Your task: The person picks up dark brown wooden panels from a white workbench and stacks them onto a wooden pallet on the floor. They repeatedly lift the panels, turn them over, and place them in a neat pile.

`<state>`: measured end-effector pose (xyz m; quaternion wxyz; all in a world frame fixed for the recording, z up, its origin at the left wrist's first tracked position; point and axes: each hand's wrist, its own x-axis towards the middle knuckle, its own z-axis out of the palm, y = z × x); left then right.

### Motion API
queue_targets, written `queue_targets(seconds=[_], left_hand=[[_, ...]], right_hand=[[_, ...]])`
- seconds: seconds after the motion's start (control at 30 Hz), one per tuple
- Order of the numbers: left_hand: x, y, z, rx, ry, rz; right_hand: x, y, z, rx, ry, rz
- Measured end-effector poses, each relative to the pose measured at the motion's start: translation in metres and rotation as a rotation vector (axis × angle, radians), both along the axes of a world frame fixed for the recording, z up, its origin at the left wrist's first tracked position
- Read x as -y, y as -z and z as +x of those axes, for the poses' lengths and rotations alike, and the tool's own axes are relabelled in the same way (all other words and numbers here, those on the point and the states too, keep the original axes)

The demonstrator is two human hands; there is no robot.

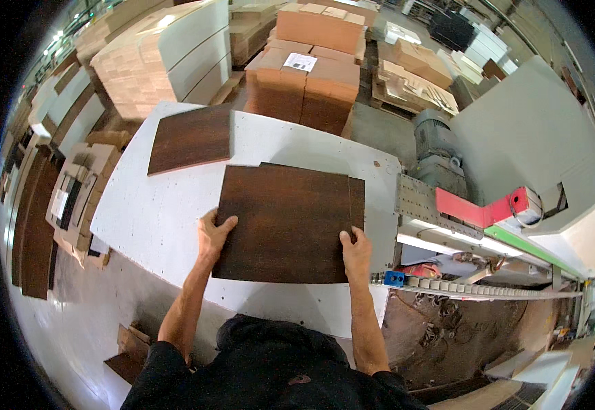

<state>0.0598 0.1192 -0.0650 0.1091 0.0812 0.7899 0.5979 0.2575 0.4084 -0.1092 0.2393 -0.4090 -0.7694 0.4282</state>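
Observation:
A dark brown wood-grain panel is held between my two hands over a white tabletop. My left hand grips its left edge, thumb on the upper face and fingers hidden underneath. At the right edge my right hand closes the same way, thumb on top. Beneath the held panel, another brown panel shows along the right and far edges; whether my right hand grips it too I cannot tell. A separate brown panel lies at the far left of the tabletop.
On the right stands a machine with a motor, a red bracket and a conveyor rail. Wrapped brown stacks and a pale board pile stand beyond the table. Cartons sit at the left.

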Motion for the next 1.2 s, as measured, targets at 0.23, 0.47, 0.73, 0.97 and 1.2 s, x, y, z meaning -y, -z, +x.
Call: queue_targets(seconds=[0.23, 0.47, 0.73, 0.97, 1.2], left_hand=[[-0.049, 0.059, -0.022, -0.276, 0.079, -0.276], [-0.082, 0.058, -0.009, 0.117, 0.333, 0.059], [-0.066, 0.097, -0.029, 0.113, 0.237, 0.066], [-0.059, 0.063, -0.004, 0.079, 0.367, -0.129], [0.017, 0.058, 0.031, -0.550, 0.674, -0.434]], right_hand=[[-0.030, 0.028, 0.012, 0.171, -0.006, 0.487], [-0.062, 0.056, 0.011, 0.340, 0.084, 0.117], [-0.044, 0.042, -0.015, 0.300, 0.112, 0.113], [-0.052, 0.044, 0.015, 0.337, 0.060, 0.125], [-0.013, 0.033, 0.080, 0.356, -0.286, 0.185]])
